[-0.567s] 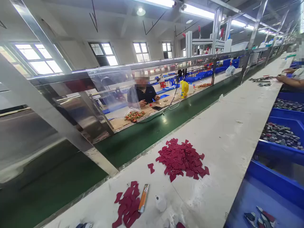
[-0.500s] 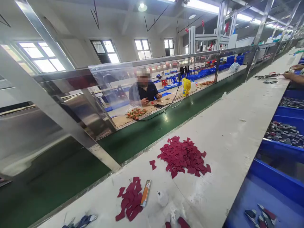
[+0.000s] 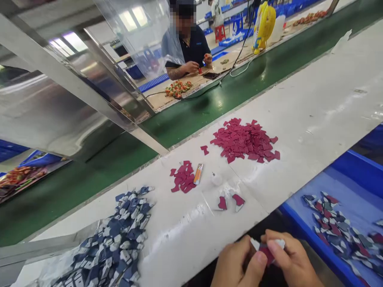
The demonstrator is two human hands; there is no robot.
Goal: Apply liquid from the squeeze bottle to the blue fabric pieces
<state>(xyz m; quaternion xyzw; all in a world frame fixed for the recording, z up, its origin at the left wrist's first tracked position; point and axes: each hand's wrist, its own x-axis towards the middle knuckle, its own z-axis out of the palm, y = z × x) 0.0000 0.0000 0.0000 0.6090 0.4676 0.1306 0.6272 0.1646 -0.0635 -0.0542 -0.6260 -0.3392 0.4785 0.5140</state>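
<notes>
My left hand [image 3: 237, 265] and my right hand [image 3: 287, 257] meet at the lower right, in front of the table edge. Both are closed on one small maroon and white piece [image 3: 268, 255], pinched between thumbs and fingers; the fingers hide much of it. On the white table [image 3: 176, 223] beyond lie two maroon-topped pieces with white edges, the left one [image 3: 222, 203] and the right one [image 3: 238, 200]. Behind them stands a small whitish, dark-tipped container [image 3: 216, 178]. An orange-labelled metal strip [image 3: 198, 174] rests against a small heap of maroon pieces [image 3: 183, 178].
A larger maroon pile [image 3: 245, 139] lies farther back. Navy and white pieces [image 3: 119, 235] are heaped at left. A blue bin [image 3: 299, 215] at right holds finished-looking pieces. A green belt [image 3: 143, 149] runs behind the table; across it a person [image 3: 188, 44] works near a yellow fan [image 3: 263, 26].
The view has tilted down and to the left. Both my hands have come into view with the maroon and white piece between them. More of the navy pile shows.
</notes>
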